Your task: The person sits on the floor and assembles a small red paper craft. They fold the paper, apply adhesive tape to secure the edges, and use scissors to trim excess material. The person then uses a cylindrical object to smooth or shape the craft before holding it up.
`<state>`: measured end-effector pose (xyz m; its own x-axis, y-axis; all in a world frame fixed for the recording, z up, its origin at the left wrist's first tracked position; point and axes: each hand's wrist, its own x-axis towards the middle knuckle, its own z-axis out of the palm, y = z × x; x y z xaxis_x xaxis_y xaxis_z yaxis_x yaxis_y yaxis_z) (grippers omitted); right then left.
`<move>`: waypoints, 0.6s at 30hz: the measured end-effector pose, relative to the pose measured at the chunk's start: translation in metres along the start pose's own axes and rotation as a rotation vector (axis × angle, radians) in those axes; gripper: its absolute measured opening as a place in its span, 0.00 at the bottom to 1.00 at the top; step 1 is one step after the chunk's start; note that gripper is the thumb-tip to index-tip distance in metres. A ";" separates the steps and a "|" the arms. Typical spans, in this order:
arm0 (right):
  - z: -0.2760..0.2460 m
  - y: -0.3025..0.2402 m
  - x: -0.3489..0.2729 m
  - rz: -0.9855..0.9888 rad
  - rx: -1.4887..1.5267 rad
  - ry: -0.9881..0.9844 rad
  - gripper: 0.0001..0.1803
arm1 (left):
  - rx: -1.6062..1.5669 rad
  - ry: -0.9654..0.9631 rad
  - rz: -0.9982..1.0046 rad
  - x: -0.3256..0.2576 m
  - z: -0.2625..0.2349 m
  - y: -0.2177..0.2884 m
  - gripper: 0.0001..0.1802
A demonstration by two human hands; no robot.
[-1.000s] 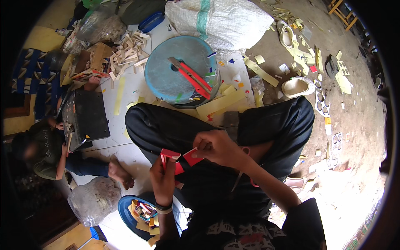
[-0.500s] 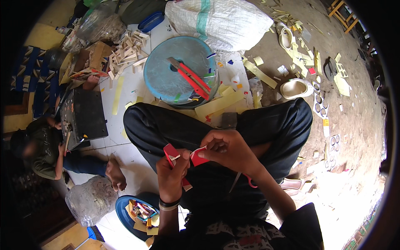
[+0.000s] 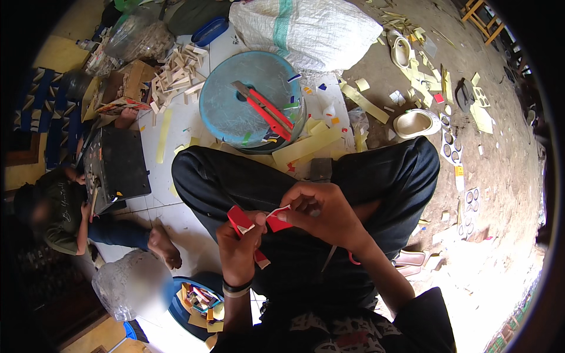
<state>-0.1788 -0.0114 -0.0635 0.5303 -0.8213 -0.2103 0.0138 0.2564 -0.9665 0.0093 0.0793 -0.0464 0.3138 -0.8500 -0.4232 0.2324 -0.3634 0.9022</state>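
My left hand (image 3: 236,253) is closed round a narrow red strip-like piece (image 3: 239,217) with pale ends, which sticks out above and below the fist. Between the fingertips of both hands is a small red sheet (image 3: 278,223) with a white edge. My right hand (image 3: 323,213) pinches that sheet from the right, and the left thumb and finger touch its left corner. On my lap, partly hidden under my right forearm, are scissors (image 3: 330,257) with a red handle.
A blue round tub (image 3: 226,76) ahead carries a red utility knife (image 3: 268,112). Lower left, a blue basin (image 3: 176,309) holds coloured pieces. A person (image 3: 65,217) sits left beside a dark box (image 3: 120,162). Wooden blocks (image 3: 176,76), a white sack (image 3: 318,35) and clogs (image 3: 416,123) lie around.
The red strip in my left hand has tilted slightly and shifted a little left. Both hands keep their hold on the red sheet, which has turned slightly. The whole view has drifted a little.
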 end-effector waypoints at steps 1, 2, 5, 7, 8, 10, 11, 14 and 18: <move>0.000 -0.001 0.000 -0.027 -0.012 0.002 0.05 | 0.017 -0.010 0.011 0.000 0.000 0.001 0.07; 0.000 -0.002 0.000 -0.033 -0.019 0.004 0.05 | 0.036 -0.005 0.013 0.000 -0.001 0.002 0.07; -0.001 -0.004 -0.001 0.007 -0.014 -0.021 0.07 | 0.160 0.037 0.118 0.001 0.004 0.001 0.06; -0.001 -0.004 -0.002 0.006 -0.007 -0.032 0.07 | 0.303 0.072 0.190 0.000 0.007 0.000 0.07; 0.000 -0.004 -0.002 -0.018 -0.006 -0.029 0.06 | 0.406 0.111 0.205 -0.001 0.008 0.000 0.07; 0.001 -0.003 -0.002 -0.044 -0.005 -0.018 0.05 | 0.407 0.107 0.232 -0.001 0.010 -0.001 0.07; 0.002 -0.002 -0.002 -0.046 -0.005 -0.009 0.05 | 0.439 0.128 0.233 -0.001 0.010 -0.002 0.07; 0.002 0.001 -0.002 -0.049 0.000 0.010 0.05 | 0.330 0.113 0.175 -0.002 0.009 -0.003 0.07; 0.001 0.002 -0.003 -0.020 0.027 0.021 0.05 | 0.159 0.060 0.108 -0.001 0.004 -0.002 0.06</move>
<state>-0.1801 -0.0079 -0.0644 0.5122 -0.8367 -0.1941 0.0477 0.2533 -0.9662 0.0047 0.0791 -0.0472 0.3846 -0.8646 -0.3234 0.0475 -0.3314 0.9423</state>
